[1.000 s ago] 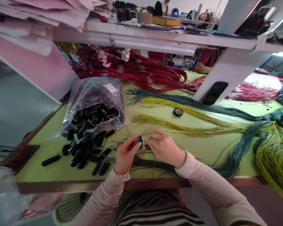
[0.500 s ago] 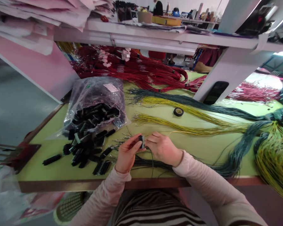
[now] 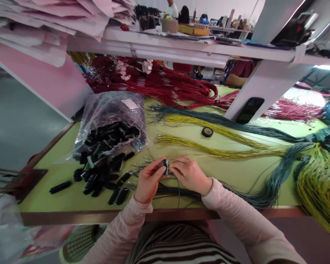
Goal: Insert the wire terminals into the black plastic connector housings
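- My left hand (image 3: 150,181): fingers (image 3: 154,169) curled narrow, pinching a small black connector (image 3: 165,167) from its left side.
- Connector: lower middle of the frame, between my hands, held above the table (image 3: 41,200).
- My right hand (image 3: 189,176): fingertips (image 3: 179,163) drawn narrow, right at the connector's right side. Cannot tell whether they grip it or a wire.
- Dark wires (image 3: 178,191) lie under my wrists, lower middle. Thin metal-tipped wire ends (image 3: 141,162) fan out just left of my left hand.
- Left of my hands: loose black connectors (image 3: 101,179) lie in a heap, spilling from a clear plastic bag (image 3: 110,110).
- Right of my hands: yellow wires (image 3: 209,151) and green wires (image 3: 269,194) stretch along the table, bunched at the right edge of the frame.
- Upper middle: tape roll (image 3: 207,132) on the table; red wires (image 3: 154,82) beyond it, under a white shelf (image 3: 154,46).
- Upper right: black phone (image 3: 249,110) against the shelf's support.
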The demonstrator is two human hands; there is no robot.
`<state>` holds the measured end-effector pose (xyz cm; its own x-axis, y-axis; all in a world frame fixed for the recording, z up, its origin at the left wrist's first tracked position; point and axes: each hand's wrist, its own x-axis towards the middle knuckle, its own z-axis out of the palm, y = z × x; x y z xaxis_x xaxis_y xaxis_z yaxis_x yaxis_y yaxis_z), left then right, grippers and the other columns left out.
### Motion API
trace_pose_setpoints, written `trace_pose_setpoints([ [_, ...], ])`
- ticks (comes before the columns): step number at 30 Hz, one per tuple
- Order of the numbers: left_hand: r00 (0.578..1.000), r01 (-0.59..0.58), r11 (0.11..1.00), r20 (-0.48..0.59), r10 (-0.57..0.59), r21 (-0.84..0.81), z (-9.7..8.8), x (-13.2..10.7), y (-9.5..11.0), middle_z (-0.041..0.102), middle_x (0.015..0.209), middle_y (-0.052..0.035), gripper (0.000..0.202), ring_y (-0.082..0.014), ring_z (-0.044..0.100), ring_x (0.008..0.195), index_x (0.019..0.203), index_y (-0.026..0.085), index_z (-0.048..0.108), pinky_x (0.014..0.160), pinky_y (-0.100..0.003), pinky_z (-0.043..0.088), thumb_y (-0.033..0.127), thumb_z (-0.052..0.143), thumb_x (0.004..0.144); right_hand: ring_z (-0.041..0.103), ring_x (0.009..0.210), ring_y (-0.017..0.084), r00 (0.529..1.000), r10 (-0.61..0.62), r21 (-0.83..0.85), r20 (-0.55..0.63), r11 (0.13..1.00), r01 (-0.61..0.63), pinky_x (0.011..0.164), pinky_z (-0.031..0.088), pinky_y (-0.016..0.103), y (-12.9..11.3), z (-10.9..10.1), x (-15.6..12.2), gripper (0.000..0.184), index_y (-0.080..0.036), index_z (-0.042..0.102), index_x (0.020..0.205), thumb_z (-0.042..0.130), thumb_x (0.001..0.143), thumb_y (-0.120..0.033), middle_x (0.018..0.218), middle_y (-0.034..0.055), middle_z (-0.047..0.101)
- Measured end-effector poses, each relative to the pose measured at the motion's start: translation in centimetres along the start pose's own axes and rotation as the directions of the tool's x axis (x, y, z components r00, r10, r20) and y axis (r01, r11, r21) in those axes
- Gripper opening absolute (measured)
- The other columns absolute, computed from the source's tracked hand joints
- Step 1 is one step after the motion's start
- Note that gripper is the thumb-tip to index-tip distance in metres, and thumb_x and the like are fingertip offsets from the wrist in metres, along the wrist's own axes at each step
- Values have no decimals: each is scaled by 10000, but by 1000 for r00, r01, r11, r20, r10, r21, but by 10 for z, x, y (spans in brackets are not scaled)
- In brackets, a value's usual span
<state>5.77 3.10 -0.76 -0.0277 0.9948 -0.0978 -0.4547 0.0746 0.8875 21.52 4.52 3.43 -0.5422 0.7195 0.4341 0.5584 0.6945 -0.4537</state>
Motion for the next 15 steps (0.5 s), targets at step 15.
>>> trace_pose_setpoints([
  [15,999,-37,999,-25,37,10,-2,-1,-1,685,785,-14,325,-138,630,664,952,225,715,533,-248,574,230,758,630,561,688,132,989,129,169,-72,979,-115,664,455,235,2,8,-1,134,-170,610,783,495,849,-151,720,34,625],
])
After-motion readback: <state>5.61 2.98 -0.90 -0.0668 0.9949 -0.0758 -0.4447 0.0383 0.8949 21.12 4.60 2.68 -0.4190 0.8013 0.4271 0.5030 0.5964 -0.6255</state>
